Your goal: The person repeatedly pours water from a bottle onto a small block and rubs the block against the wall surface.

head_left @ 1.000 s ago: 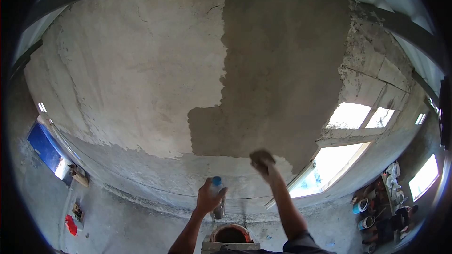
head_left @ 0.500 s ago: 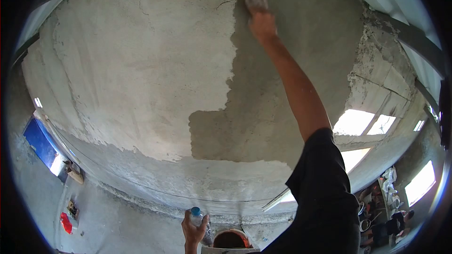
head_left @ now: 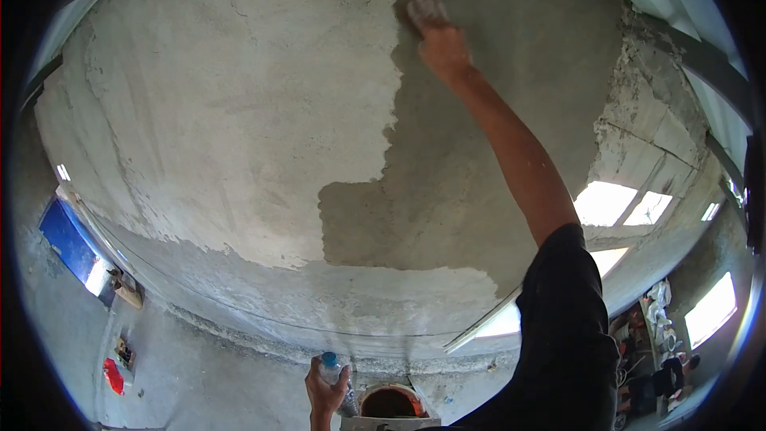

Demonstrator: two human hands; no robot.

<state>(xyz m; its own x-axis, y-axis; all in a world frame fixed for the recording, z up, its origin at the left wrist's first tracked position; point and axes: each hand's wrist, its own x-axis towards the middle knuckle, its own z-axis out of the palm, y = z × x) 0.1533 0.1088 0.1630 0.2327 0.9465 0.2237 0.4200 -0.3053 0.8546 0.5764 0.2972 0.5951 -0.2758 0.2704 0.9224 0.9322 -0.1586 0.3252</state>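
My left hand (head_left: 323, 393), low in the view, is wrapped round a clear plastic bottle (head_left: 349, 401) with a blue cap, held upright. My right arm reaches up to the wall, where my right hand (head_left: 440, 38) is against the darker, damp-looking plaster (head_left: 511, 112). Its fingers look pale and dusty, bent together and slightly blurred; whatever may be under them is hidden. Just left of that hand runs the ragged edge between the dark plaster and the lighter, dry-looking plaster (head_left: 263, 96).
Below stands a round container (head_left: 391, 404) with an orange-brown inside. A red item (head_left: 112, 377) lies on the floor at the left, near a blue panel (head_left: 68, 239). Window openings (head_left: 605, 203) are at the right. Another person (head_left: 666, 379) is at the lower right, beside cluttered items.
My right hand has shifted slightly down the dark plaster, and its elbow has moved right. The left hand keeps its hold on the bottle.
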